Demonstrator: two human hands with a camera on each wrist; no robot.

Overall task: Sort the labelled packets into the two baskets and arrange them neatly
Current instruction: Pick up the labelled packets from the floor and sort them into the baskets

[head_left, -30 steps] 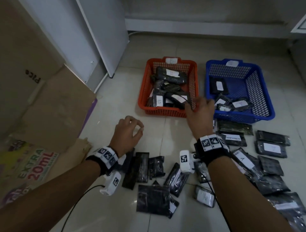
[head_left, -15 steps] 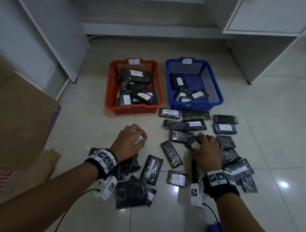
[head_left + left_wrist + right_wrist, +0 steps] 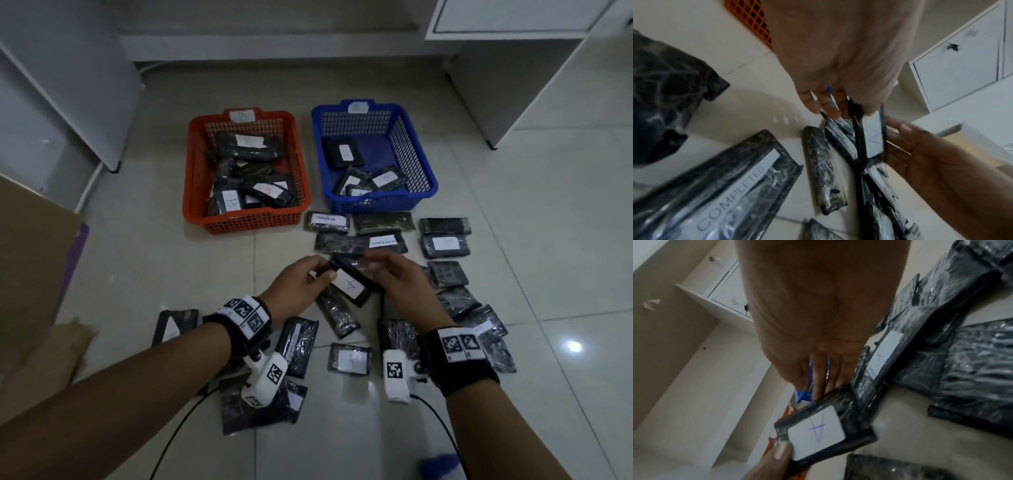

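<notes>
A black packet (image 3: 349,281) with a white label marked "A" is held above the floor between both hands. My left hand (image 3: 308,278) pinches its near corner, thumb on the label (image 3: 781,449). My right hand (image 3: 385,272) holds the far end, fingers behind the packet (image 3: 906,139). The same packet shows in the wrist views (image 3: 873,138) (image 3: 818,430). The orange basket (image 3: 191,171) at back left holds several packets, one marked "B". The blue basket (image 3: 428,171) to its right holds a few. Several loose packets (image 3: 445,245) lie on the floor around my hands.
More packets lie near my wrists, one labelled "COMPLETED" (image 3: 725,186). Flattened cardboard (image 3: 34,274) covers the floor at left. White furniture stands at back left (image 3: 68,85) and a white cabinet (image 3: 513,68) at back right. Bare tiles (image 3: 565,240) extend to the right.
My right hand has lifted the "A" packet off the floor pile. My left hand has moved right from above the left packets and taken hold of the packet's near corner.
</notes>
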